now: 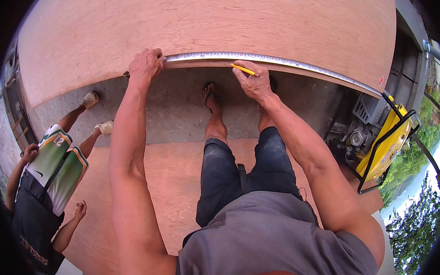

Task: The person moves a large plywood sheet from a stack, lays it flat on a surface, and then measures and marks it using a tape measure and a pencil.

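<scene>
A sheet of plywood [210, 24] spreads out before me. Along its near edge runs the extended blade of a tape measure [282, 60], reaching from my left hand to the sheet's right corner. My left hand [147, 64] is closed on the left end of the tape at the plywood edge; whether the case is inside the fist is hidden. Between the fingers of my right hand [254, 85] is a yellow pencil [245, 70], its tip pointing left, just below the tape near the edge.
A yellow machine with a black tube frame [384, 144] and an engine stands at the right. Another person in patterned shorts [57, 160] stands at the left. A second plywood sheet [164, 184] lies behind my legs, with concrete floor [157, 105] between the sheets.
</scene>
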### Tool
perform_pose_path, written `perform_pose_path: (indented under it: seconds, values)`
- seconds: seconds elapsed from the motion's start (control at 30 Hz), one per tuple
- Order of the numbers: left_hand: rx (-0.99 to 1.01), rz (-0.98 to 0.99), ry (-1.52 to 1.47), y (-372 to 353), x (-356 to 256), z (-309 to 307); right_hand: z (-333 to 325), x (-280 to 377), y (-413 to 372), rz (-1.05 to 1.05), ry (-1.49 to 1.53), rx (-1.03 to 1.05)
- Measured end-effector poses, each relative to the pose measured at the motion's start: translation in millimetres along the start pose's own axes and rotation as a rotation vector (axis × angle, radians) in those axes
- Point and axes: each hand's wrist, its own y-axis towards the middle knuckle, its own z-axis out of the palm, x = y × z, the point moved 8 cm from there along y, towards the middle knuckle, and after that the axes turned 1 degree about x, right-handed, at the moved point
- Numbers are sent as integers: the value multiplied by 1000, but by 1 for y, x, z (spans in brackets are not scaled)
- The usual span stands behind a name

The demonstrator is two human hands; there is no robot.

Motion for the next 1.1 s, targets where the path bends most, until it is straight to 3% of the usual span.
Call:
perform_pose_path:
  seconds: [0.23, 1.1]
  values:
    - [-31, -56, 21, -14, 38, 5, 47, 12, 17, -123, -56, -34]
    - [-120, -236, 67, -12, 41, 34, 120, 24, 26, -358, -307, -12]
